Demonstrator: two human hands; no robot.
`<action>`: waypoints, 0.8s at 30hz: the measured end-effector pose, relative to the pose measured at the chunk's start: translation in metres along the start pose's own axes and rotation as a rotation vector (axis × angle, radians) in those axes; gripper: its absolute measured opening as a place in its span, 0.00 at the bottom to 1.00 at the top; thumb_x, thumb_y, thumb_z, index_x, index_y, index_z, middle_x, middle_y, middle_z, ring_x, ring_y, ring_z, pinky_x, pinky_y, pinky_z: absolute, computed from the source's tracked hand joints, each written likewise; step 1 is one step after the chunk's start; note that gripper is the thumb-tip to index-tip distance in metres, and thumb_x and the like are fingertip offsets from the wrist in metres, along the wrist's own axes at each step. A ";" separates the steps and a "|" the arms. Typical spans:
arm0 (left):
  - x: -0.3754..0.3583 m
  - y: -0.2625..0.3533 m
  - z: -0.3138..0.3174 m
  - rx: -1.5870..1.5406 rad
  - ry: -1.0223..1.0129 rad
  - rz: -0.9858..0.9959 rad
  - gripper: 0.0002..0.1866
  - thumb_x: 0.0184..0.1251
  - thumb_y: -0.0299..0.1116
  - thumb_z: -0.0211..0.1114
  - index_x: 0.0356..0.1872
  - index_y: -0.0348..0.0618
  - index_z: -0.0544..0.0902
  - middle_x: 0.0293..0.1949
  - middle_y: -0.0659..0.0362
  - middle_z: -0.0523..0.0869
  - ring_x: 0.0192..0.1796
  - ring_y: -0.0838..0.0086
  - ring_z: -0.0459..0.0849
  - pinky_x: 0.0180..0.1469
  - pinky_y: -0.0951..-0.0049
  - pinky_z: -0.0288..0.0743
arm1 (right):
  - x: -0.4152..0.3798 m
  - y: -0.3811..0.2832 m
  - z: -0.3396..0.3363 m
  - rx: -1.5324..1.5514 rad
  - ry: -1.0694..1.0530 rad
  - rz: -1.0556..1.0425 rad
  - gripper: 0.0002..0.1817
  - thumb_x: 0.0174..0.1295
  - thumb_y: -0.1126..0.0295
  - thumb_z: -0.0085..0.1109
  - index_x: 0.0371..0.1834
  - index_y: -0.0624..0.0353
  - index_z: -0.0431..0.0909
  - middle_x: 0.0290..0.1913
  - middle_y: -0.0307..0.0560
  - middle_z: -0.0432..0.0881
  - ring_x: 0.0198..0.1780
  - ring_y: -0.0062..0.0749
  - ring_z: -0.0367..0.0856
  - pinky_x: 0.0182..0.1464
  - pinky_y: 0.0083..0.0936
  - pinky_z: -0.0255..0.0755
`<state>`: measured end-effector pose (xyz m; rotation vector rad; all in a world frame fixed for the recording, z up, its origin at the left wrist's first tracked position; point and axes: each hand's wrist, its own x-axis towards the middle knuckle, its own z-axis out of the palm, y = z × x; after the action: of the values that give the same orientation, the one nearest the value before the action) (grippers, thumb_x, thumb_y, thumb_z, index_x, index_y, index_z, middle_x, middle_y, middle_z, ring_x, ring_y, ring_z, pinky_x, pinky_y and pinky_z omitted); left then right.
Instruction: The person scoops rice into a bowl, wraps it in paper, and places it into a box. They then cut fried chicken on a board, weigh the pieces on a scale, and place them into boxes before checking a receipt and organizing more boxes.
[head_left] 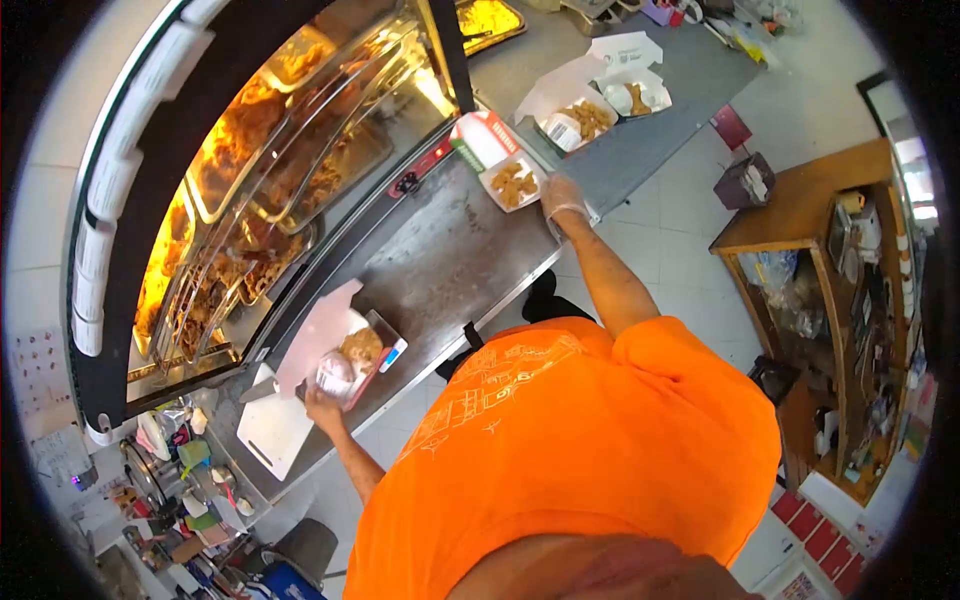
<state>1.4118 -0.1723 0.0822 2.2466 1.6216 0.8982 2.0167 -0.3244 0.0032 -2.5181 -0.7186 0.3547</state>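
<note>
My left hand (324, 408), bare, grips the near corner of an open takeaway box (385, 345) on the steel counter. Inside this box are a round wrapped item (335, 372) and fried chicken (361, 349). My right hand (565, 197), in a clear plastic glove, is closed at the right edge of a second open takeaway box (497, 200), its fingertips partly hidden. Small fried pieces (514, 184) fill that box, and its red, white and green lid (484, 138) stands up behind. A white cutting board (275, 432) lies left of my left hand.
A lit glass display case (330, 150) with trays of fried food runs along the counter's far side. Two more filled boxes, one a white box (637, 92), stand on the grey table (640, 155). A wooden shelf unit (800, 225) is at right, and clutter (190, 470) at lower left.
</note>
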 end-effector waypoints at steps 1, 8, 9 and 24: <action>0.002 0.018 0.022 0.075 -0.047 -0.090 0.14 0.62 0.29 0.52 0.40 0.29 0.81 0.35 0.41 0.84 0.38 0.51 0.83 0.42 0.59 0.74 | 0.011 0.012 -0.005 0.010 0.006 0.002 0.17 0.62 0.62 0.45 0.38 0.66 0.77 0.41 0.66 0.79 0.46 0.60 0.77 0.51 0.47 0.70; 0.017 0.200 0.238 -0.096 -0.221 -0.295 0.16 0.66 0.36 0.56 0.34 0.29 0.82 0.27 0.37 0.82 0.28 0.50 0.82 0.32 0.56 0.71 | 0.057 0.017 -0.045 0.069 -0.033 0.037 0.14 0.60 0.62 0.51 0.41 0.62 0.75 0.40 0.65 0.80 0.47 0.60 0.78 0.49 0.48 0.72; 0.018 0.217 0.265 -0.081 -0.207 -0.244 0.16 0.67 0.37 0.55 0.39 0.30 0.82 0.32 0.36 0.82 0.33 0.44 0.83 0.36 0.55 0.73 | 0.061 0.021 -0.047 0.039 -0.057 -0.008 0.15 0.60 0.61 0.51 0.41 0.62 0.74 0.40 0.65 0.80 0.46 0.60 0.79 0.48 0.49 0.73; 0.030 0.343 0.352 -0.298 -0.261 -0.324 0.24 0.72 0.44 0.45 0.48 0.33 0.80 0.42 0.39 0.83 0.48 0.46 0.81 0.52 0.57 0.71 | 0.118 0.074 -0.118 -0.079 -0.079 -0.132 0.14 0.52 0.57 0.62 0.29 0.56 0.83 0.35 0.55 0.83 0.40 0.49 0.82 0.43 0.40 0.76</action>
<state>1.8946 -0.2116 -0.0082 1.7544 1.5538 0.6773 2.1893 -0.3595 0.0508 -2.5259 -0.9414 0.3878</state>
